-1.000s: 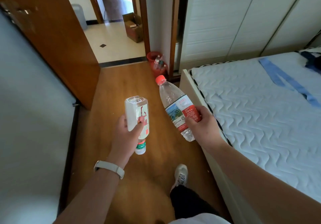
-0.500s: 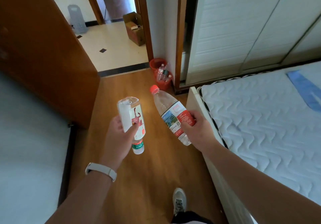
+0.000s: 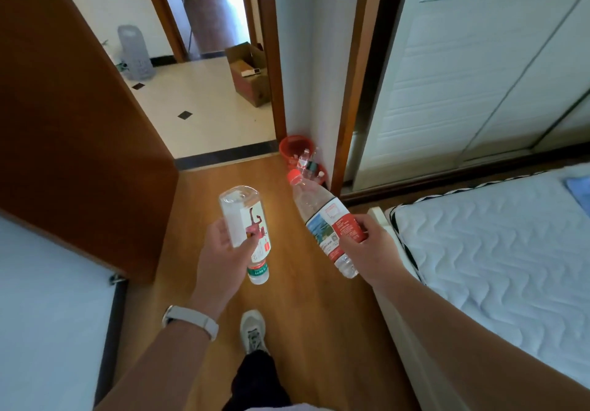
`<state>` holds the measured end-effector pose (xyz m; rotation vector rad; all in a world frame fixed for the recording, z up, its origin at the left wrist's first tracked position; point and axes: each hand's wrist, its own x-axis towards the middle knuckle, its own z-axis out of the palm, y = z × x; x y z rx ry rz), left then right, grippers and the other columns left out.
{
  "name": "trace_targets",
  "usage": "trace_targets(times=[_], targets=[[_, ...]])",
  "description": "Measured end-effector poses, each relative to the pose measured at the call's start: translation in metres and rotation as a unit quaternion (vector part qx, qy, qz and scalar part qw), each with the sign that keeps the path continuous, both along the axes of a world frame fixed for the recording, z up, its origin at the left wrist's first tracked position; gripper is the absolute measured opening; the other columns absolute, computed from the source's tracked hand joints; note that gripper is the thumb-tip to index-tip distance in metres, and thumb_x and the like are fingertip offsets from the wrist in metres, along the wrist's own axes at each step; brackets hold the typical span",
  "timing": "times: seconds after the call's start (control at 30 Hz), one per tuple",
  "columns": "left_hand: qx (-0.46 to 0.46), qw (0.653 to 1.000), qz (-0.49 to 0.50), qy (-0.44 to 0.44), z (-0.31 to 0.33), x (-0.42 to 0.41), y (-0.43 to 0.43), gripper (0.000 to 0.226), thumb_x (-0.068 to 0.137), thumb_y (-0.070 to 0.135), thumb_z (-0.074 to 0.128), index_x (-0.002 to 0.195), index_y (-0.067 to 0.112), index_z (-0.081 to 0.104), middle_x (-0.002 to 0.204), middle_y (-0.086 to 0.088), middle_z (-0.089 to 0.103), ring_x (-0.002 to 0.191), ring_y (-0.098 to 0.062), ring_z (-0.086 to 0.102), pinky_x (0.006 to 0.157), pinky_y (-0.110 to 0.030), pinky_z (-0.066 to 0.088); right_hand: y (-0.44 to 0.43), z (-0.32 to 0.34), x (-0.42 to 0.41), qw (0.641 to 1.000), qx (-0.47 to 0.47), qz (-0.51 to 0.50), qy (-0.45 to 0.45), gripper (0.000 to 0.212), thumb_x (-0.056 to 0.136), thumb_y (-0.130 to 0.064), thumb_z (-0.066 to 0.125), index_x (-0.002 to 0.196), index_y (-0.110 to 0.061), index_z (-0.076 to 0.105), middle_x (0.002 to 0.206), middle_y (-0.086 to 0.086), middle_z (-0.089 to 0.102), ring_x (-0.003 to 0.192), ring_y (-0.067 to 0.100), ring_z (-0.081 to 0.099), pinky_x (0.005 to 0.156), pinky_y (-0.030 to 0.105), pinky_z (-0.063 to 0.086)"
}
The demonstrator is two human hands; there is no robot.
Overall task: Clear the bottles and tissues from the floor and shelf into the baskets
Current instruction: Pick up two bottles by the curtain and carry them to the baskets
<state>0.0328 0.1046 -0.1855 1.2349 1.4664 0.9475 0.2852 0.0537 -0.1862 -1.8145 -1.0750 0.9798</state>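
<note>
Resting in red baskets (image 3: 288, 143), several bottles (image 3: 304, 159)

Wooden floor (image 3: 303, 315), bedside passage.
Red baskets (image 3: 289, 152) stand on it against the wall (image 3: 319, 75), bottles (image 3: 305, 159) inside; one shoe (image 3: 252, 331) planted mid-floor.

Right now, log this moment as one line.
left hand: holds upside-down bottle | right hand: holds red-cap bottle | red basket: ahead, not reached

Two hands (image 3: 220, 252), two bottles (image 3: 329, 224), two red baskets (image 3: 291, 146), one cardboard box (image 3: 252, 86), one shoe (image 3: 253, 331).
</note>
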Motion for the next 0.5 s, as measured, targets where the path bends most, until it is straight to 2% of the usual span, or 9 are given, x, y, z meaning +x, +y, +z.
trace_targets(times=[0.2, 0.33, 0.5], targets=[[-0.014, 0.999, -0.032, -0.013, -0.017, -0.032, 0.152, 0.055, 0.081, 0.037, 0.078, 0.125, 0.029, 0.047, 0.124, 0.008, 0.061, 0.116, -0.017, 0.060, 0.089, -0.044, 0.057, 0.126, -0.005, -0.032, 0.997, -0.027, -0.045, -0.061, 0.038, 0.084, -0.039, 0.071, 0.116, -0.036, 0.051, 0.096, -0.015, 0.063, 0.078, 0.003, 0.066, 0.051, 0.014, 0.051], [-0.019, 0.998, -0.054, -0.014, -0.011, -0.058, 0.250, 0.055, 0.081, 0.034, 0.078, 0.127, 0.029, 0.047, 0.125, 0.007, 0.060, 0.117, -0.015, 0.058, 0.093, -0.045, 0.055, 0.206, 0.003, -0.059, 0.986, -0.053, -0.033, -0.156, 0.048, 0.084, -0.045, 0.070, 0.125, -0.032, 0.050, 0.107, -0.013, 0.061, 0.090, 0.005, 0.063, 0.064, 0.019, 0.056], [-0.029, 0.997, -0.072, -0.019, -0.013, -0.069, 0.340, 0.055, 0.082, 0.034, 0.078, 0.126, 0.031, 0.046, 0.125, 0.007, 0.059, 0.119, -0.017, 0.057, 0.096, -0.045, 0.053, 0.277, 0.006, -0.078, 0.981, -0.056, -0.035, -0.181, 0.050, 0.083, -0.043, 0.070, 0.127, -0.030, 0.050, 0.113, -0.011, 0.060, 0.096, 0.008, 0.062, 0.066, 0.018, 0.055]])
